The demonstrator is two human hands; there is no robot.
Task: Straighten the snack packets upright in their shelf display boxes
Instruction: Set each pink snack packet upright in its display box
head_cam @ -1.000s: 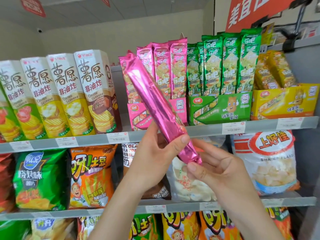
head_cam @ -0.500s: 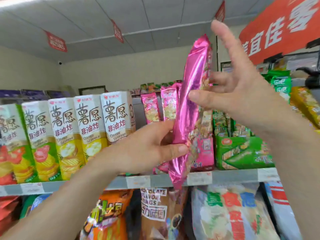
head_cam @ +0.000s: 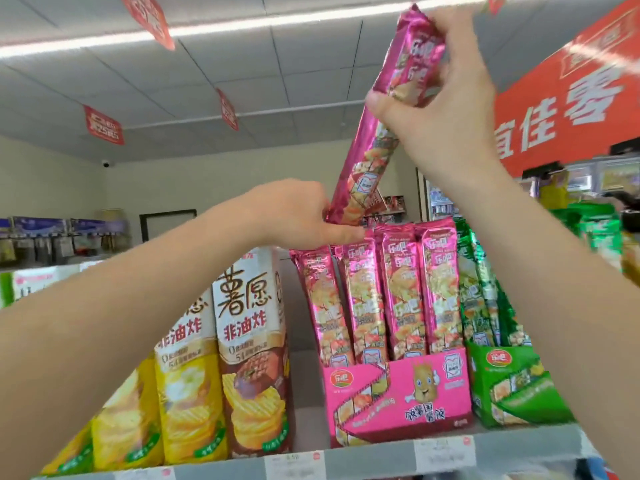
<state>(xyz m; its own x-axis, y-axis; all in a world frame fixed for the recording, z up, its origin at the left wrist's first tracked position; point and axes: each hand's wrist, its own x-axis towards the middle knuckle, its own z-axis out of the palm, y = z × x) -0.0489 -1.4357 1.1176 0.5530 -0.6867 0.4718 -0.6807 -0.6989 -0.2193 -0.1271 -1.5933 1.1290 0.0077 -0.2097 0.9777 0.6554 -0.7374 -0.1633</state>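
Note:
A long pink snack packet (head_cam: pixel 372 150) is held up in the air, tilted, above the pink display box (head_cam: pixel 394 396). My right hand (head_cam: pixel 446 98) grips its upper end, fingers curled round it. My left hand (head_cam: pixel 298 216) pinches its lower end, just over the tops of several pink packets (head_cam: pixel 381 292) that stand upright in the box. The box sits on the shelf (head_cam: pixel 346 462), front face showing a potato cartoon.
Tall chip cartons (head_cam: pixel 249 348) stand left of the pink box with a narrow gap between. A green display box (head_cam: pixel 512 386) with green packets sits to the right. Price tags line the shelf edge. A red sign (head_cam: pixel 568 98) hangs at upper right.
Both hands have raised the pink packet higher, above the box. My right hand went from fingers spread to curled round the packet's top; my left slid to its bottom end.

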